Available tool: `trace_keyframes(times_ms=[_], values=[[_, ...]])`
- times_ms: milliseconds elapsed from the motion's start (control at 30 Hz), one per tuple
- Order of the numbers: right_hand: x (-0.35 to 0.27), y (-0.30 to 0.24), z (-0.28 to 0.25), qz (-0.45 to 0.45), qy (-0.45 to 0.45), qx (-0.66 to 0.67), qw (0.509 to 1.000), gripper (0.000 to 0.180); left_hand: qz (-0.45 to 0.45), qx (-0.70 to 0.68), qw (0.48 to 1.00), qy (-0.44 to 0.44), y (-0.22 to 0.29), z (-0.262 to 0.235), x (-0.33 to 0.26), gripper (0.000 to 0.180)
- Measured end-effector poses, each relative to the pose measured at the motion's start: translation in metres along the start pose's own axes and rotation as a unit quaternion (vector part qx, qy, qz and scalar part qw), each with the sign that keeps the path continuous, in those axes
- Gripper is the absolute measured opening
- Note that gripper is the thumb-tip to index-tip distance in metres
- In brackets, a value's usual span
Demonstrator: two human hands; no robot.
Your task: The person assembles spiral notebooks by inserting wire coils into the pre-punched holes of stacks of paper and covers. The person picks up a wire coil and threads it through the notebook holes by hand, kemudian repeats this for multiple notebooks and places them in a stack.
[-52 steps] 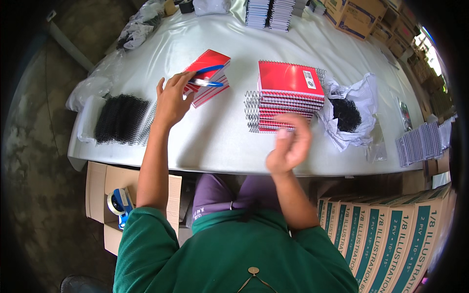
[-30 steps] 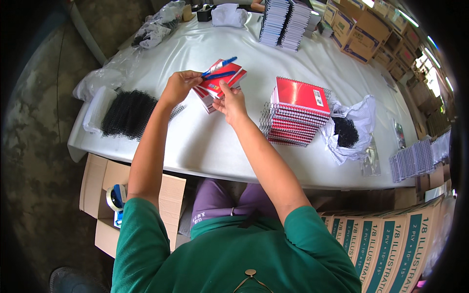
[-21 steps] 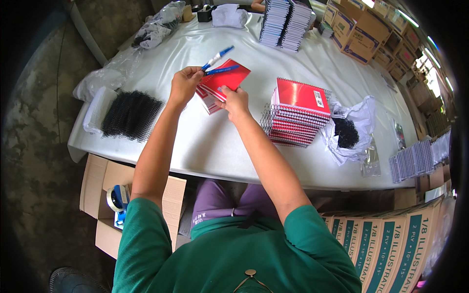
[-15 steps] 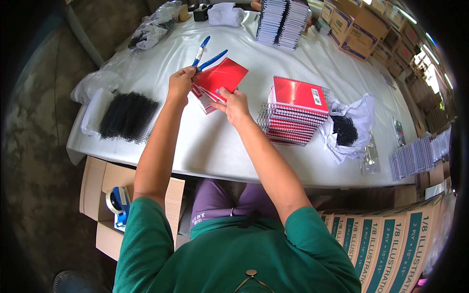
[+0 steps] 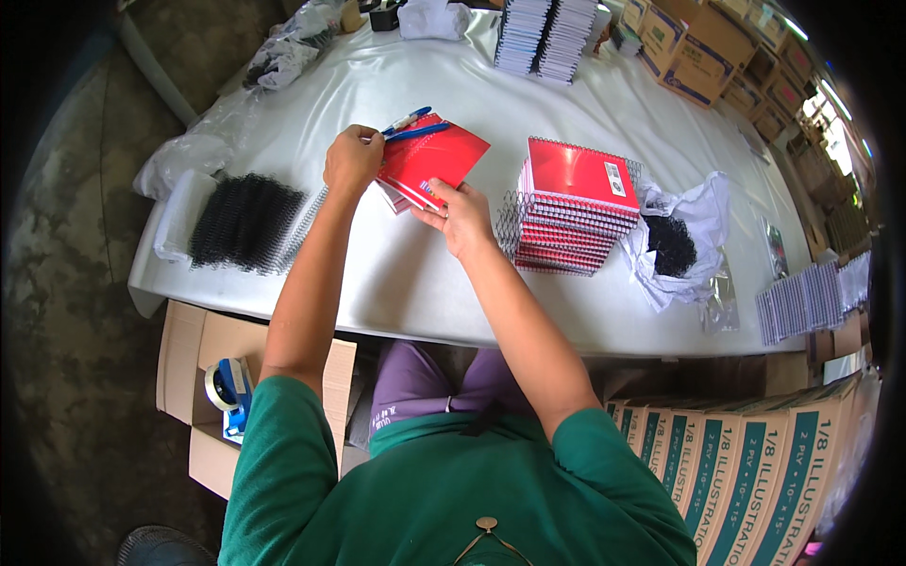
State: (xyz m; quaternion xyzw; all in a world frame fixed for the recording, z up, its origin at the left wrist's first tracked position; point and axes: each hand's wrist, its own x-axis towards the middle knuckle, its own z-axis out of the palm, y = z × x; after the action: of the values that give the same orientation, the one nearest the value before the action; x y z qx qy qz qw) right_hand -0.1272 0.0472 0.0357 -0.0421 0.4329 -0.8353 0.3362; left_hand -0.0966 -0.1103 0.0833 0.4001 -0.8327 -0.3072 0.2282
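My left hand [image 5: 355, 158] is closed around a blue-handled pair of pliers [image 5: 418, 132], one handle wrapped in white. Its handles point right, across the upper edge of a red spiral notebook [image 5: 444, 162]; the jaw end is hidden by my fingers. With thumb on the cover and fingers beneath, my right hand [image 5: 462, 219] grips the notebook's lower edge, holding it tilted above the white-covered table [image 5: 396, 292]. Right of that hand stands a stack of red spiral notebooks [image 5: 576, 208], with wire-like coils sticking out at the sides.
Black spiral coils [image 5: 243, 224] lie at left. More black coils [image 5: 670, 247] sit in crumpled white wrapping at right. Tall notebook stacks [image 5: 522, 38] and cardboard boxes [image 5: 700, 57] stand at the back. Below the table's front edge, an open carton [image 5: 179, 358] holds a tape dispenser [image 5: 231, 391].
The pliers' handles have swung down and come closer together, now lying across the notebook's upper edge. My left hand has turned with them. The notebook and right hand have shifted slightly right.
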Motion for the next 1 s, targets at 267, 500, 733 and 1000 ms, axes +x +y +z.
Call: trace_keyframes(times_ms=[267,500,733,1000], values=[[-0.019,0.005,-0.005,-0.014,-0.007,0.036,0.999,0.03,0.024,0.008,1.0,-0.013,-0.002,-0.003,-0.004,0.025],[-0.025,0.019,-0.013,-0.017,-0.001,0.084,0.996,0.026,0.15,0.069,0.985,0.051,-0.009,0.002,-0.009,0.018],[-0.028,0.037,-0.03,0.064,0.004,0.253,0.965,0.025,0.175,0.062,0.981,0.055,-0.011,0.004,-0.008,0.018],[-0.035,0.055,-0.045,0.072,0.056,0.203,0.975,0.029,0.266,0.015,0.943,0.198,-0.004,0.0,-0.047,0.019]])
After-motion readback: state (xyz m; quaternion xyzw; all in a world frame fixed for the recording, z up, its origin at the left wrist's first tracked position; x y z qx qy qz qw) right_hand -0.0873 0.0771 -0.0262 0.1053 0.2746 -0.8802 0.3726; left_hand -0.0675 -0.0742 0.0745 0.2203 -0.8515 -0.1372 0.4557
